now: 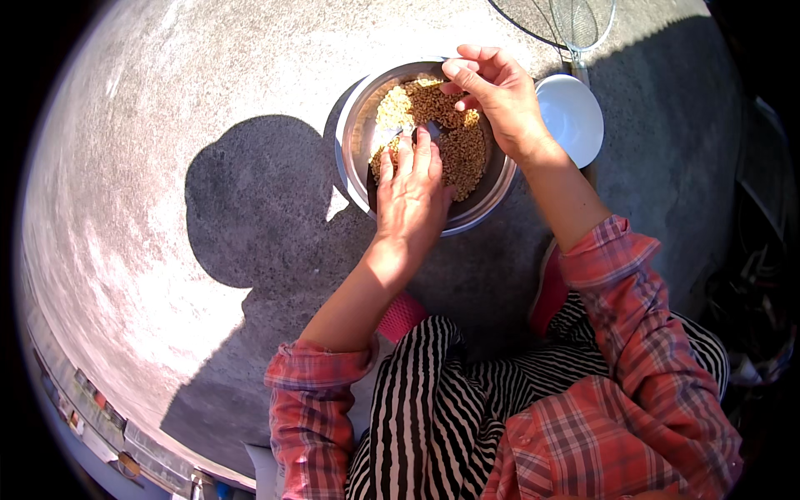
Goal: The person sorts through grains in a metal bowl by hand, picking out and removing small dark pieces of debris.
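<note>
A wide stainless steel bowl (359,140) stands on the concrete ground in front of me. Loose golden-brown grains (464,159) cover much of its bottom, partly in sun and partly in shadow. My left hand (412,194) reaches palm down into the bowl, fingers slightly spread and fingertips at the grains beside a bare patch of the bottom. Above the far right rim is my right hand (497,94), its fingers curled and its thumb near the forefinger. Whether something small sits between those tips is not visible.
Right of the steel bowl is a white bowl (572,119). Beyond it lies a wire mesh strainer (582,25), its handle running partly behind the white bowl. My pink shoes (403,315) are close to the near side of the steel bowl. Dark clutter (759,281) lines the right edge.
</note>
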### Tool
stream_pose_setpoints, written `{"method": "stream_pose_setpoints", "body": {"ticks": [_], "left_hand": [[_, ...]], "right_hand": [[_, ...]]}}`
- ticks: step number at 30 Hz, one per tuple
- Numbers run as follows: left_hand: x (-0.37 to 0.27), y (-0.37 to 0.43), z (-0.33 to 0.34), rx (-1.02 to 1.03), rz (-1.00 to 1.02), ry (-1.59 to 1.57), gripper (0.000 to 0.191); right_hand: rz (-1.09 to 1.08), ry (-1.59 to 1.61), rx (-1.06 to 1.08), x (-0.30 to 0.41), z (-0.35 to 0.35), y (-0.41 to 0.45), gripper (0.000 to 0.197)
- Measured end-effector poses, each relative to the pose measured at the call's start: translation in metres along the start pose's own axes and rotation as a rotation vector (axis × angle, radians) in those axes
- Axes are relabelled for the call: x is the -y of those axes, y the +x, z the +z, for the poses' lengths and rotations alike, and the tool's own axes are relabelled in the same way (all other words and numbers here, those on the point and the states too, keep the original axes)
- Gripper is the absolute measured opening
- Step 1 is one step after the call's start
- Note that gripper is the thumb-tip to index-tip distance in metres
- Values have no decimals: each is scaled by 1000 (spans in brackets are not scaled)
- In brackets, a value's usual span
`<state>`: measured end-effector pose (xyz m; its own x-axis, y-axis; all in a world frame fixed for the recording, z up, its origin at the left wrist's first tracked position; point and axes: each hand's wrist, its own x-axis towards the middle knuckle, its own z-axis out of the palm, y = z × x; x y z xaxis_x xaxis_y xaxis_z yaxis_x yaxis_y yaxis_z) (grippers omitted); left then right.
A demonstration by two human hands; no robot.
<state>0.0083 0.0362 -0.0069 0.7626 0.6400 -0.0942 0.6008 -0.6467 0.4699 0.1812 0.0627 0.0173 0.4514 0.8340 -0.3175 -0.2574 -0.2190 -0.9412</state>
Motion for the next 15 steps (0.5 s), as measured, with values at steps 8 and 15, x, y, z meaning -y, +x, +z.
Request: {"method": "stream_pose_setpoints", "body": {"ticks": [8, 15], "left_hand": [[-4, -6, -1, 14, 5, -55, 61], [1, 0, -4, 11, -17, 0, 62]], "right_hand": [[-521, -1080, 271, -40, -12, -20, 17], [-511, -1117, 183, -41, -13, -27, 13]]}}
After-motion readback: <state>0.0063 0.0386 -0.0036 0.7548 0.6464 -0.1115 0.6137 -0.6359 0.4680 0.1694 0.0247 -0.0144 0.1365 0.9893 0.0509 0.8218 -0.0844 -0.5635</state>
